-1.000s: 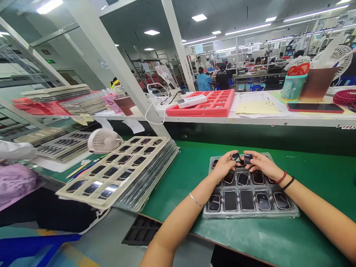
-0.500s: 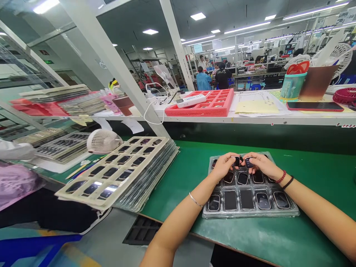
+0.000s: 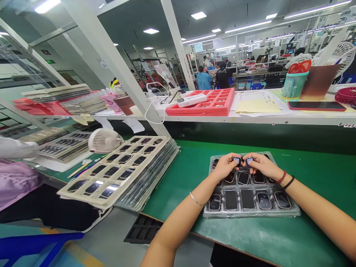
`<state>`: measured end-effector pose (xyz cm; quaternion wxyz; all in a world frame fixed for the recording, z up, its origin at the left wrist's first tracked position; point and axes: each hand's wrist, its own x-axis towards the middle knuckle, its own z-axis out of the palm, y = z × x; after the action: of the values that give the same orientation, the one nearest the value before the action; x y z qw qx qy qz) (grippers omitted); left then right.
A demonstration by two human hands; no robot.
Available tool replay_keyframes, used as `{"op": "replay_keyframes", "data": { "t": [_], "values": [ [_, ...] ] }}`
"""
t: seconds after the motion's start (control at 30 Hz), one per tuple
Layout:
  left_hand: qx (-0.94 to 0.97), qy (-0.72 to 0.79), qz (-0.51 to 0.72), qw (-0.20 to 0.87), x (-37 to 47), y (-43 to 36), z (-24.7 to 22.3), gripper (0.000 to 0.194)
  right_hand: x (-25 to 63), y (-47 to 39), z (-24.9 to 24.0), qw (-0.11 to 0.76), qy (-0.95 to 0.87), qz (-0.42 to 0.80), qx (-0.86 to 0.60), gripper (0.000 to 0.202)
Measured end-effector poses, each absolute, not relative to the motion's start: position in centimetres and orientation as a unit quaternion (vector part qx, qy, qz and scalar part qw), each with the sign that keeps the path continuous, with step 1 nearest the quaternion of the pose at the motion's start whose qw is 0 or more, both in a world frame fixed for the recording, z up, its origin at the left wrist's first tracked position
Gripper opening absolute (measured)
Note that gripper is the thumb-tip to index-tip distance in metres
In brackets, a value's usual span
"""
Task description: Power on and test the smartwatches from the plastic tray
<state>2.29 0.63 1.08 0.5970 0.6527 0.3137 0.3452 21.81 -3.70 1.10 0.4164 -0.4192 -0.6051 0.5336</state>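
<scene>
Each of my hands grips one small smartwatch body without a strap, close together above the back of a clear plastic tray point(image 3: 251, 213). My left hand point(image 3: 224, 165) pinches a watch body point(image 3: 237, 161) with a lit screen. In my right hand point(image 3: 261, 164), thumb and fingers hold another watch body point(image 3: 249, 162), its screen also lit. Below them, the tray's compartments carry more dark-screened watch bodies, such as one point(image 3: 263, 200) in the front row. Two front-row compartments show plain dark rectangles point(image 3: 247, 199). My hands hide part of the back row.
Left of the tray stands a tall stack of trays point(image 3: 155, 178), its cream top tray point(image 3: 107, 196) full of watch bodies. A white fan point(image 3: 104, 141) is behind it. On the shelf lie a red foam tray point(image 3: 219, 110) and a phone point(image 3: 317, 106). Another person's sleeve point(image 3: 16, 148) shows at left.
The screens of both held watch bodies have lit up and now show pale displays. My hands have stayed in nearly the same place above the tray.
</scene>
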Motion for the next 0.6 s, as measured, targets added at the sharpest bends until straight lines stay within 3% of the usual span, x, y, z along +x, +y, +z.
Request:
{"op": "replay_keyframes", "data": {
  "t": [0.6],
  "values": [
    [0.659, 0.320, 0.342, 0.589, 2.42, 0.24, 1.79, 0.023, 21.71, -3.58, 0.78, 0.415, -0.615, 0.524, -0.418, 0.028]
  ]
}}
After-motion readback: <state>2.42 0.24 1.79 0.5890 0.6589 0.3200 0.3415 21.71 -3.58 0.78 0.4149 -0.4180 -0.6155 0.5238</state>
